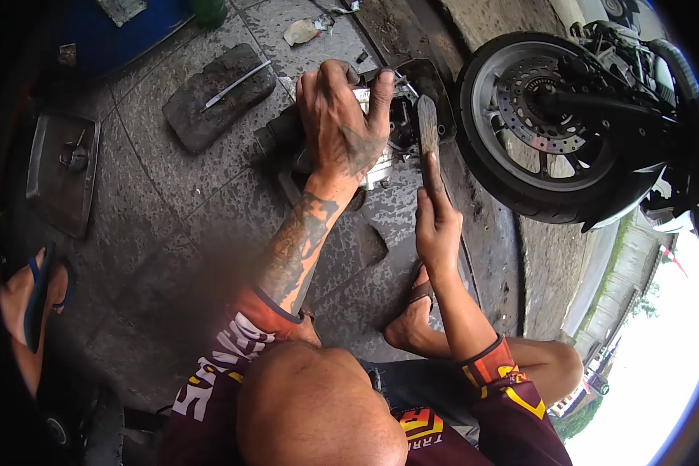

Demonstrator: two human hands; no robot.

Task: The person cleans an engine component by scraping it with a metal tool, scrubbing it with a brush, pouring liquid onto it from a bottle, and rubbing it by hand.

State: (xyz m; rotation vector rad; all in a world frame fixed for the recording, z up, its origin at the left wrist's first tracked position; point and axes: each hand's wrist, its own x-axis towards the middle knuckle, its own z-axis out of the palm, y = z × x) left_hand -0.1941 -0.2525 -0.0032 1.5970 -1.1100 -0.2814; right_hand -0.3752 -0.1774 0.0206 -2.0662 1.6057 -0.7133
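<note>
Head view, and straight into the work: gripping a flat tool (428,128) in the right hand (440,225), closed narrowly round its near end, with the tip pointing away from the body; reaching over a metal engine part (377,172) with the left hand (338,120), back upward, thumb spread from bent fingers; cannot tell whether clasping or merely pressing, with the contact hidden underneath; just beside the tool's tip, a black tray (441,85); out to the right of the right hand, a motorcycle wheel (532,138); off to the left of the left hand, a dark slab (202,128) bearing a thin rod (235,85); farther left, a shallow metal tray (62,198).
</note>
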